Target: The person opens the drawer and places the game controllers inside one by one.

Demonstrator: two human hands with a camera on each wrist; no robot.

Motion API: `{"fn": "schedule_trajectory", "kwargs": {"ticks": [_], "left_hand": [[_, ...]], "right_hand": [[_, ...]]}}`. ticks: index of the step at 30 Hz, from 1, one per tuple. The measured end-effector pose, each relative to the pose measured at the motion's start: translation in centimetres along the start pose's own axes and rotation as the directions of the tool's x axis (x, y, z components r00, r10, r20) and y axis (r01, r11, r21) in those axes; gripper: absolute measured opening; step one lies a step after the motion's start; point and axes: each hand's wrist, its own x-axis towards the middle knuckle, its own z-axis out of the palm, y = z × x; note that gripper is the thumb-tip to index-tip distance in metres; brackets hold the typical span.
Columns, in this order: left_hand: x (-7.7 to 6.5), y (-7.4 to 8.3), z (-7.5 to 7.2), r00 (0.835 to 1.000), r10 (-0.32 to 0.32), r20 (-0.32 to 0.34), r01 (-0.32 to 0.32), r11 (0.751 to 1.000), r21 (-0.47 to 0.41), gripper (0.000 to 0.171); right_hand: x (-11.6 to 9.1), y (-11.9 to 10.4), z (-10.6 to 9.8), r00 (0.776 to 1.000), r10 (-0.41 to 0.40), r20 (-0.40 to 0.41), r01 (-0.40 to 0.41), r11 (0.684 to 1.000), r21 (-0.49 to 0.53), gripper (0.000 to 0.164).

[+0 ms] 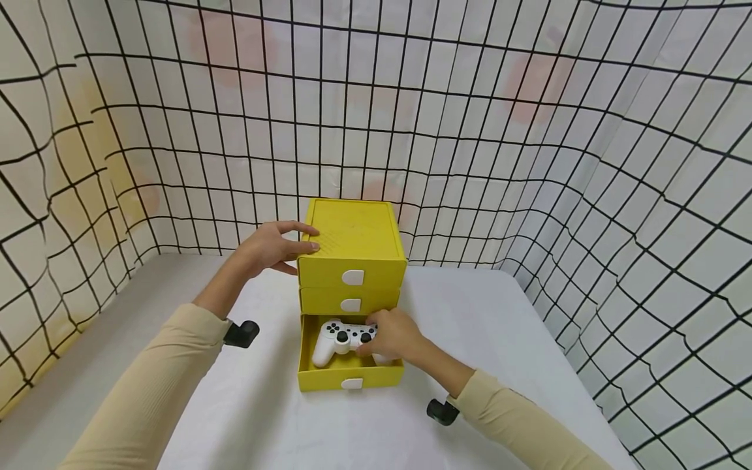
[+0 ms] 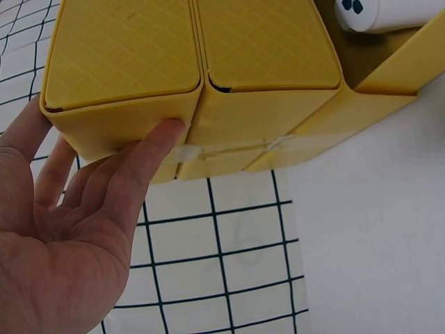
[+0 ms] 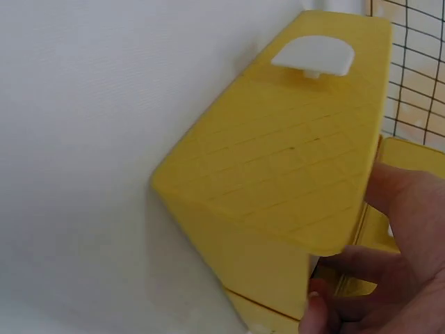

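A yellow three-drawer box stands upright in the middle of the table, each drawer with a white tab. Its bottom drawer is pulled out, and a white game controller lies inside. My right hand reaches into that drawer and grips the controller's right side, covering it. In the right wrist view, the drawer front hides most of what my right hand holds. My left hand rests against the box's upper left edge. The left wrist view has extended fingers of my left hand touching the box's side.
Black wire mesh rises behind the box and along both sides, with pale cloth behind it. A white cloth covers the table. Small black devices hang at both sleeve cuffs.
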Motion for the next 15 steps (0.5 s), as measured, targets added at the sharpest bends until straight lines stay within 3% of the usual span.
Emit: {"fn": "schedule_trajectory", "kwargs": {"ticks": [6,15], "left_hand": [[0.2,-0.07,-0.1,1.0,0.005,-0.003,-0.005,1.0,0.002,0.056],[0.42,-0.4,-0.01,1.0,-0.002,-0.004,0.002,1.0,-0.016,0.054]], "right_hand": [[0.14,0.51,0.57,1.0,0.01,-0.014,-0.01,1.0,0.017,0.056],[-0.28,0.53,0.4,1.0,0.017,-0.009,-0.016,0.998,0.053,0.049]]}}
